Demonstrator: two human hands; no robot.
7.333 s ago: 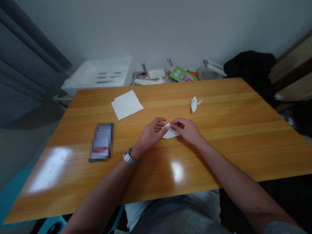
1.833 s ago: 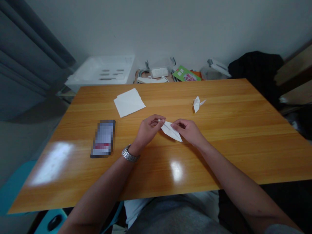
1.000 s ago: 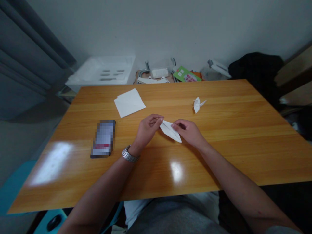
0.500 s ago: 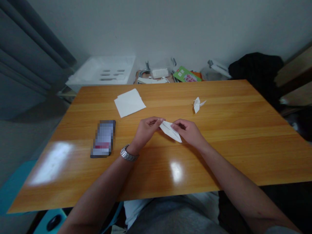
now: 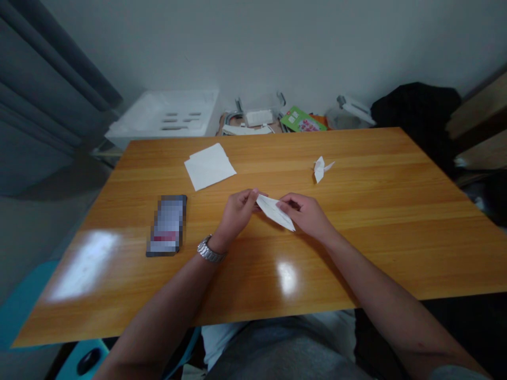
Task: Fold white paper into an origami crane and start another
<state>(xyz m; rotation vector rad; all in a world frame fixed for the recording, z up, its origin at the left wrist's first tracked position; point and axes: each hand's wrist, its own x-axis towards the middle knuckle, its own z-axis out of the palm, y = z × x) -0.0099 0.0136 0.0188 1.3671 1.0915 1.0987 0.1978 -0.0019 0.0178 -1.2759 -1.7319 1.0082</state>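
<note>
A folded piece of white paper point(image 5: 276, 212), long and narrow with a pointed lower right end, is held between my two hands above the table. My left hand point(image 5: 242, 208) pinches its upper left end, thumb on top. On the other side, my right hand point(image 5: 303, 211) grips the upper right edge, with the thumb across the face and the fingers behind. The fingers under the paper are partly hidden. Beyond my right hand, a small white folded paper crane point(image 5: 320, 169) rests on the table. Square white sheets point(image 5: 209, 166) lie past my left hand.
On the wooden table point(image 5: 376, 253), a phone point(image 5: 168, 226) with a blurred screen lies left of my left forearm. Behind the far edge are a white foam tray point(image 5: 158, 113), a green booklet point(image 5: 303, 120) and assorted items. A dark cloth heap point(image 5: 414, 108) is at the back right.
My left thumb has shifted slightly left and up along the paper's end, and the paper's face looks flatter. My right hand stays nearly in place.
</note>
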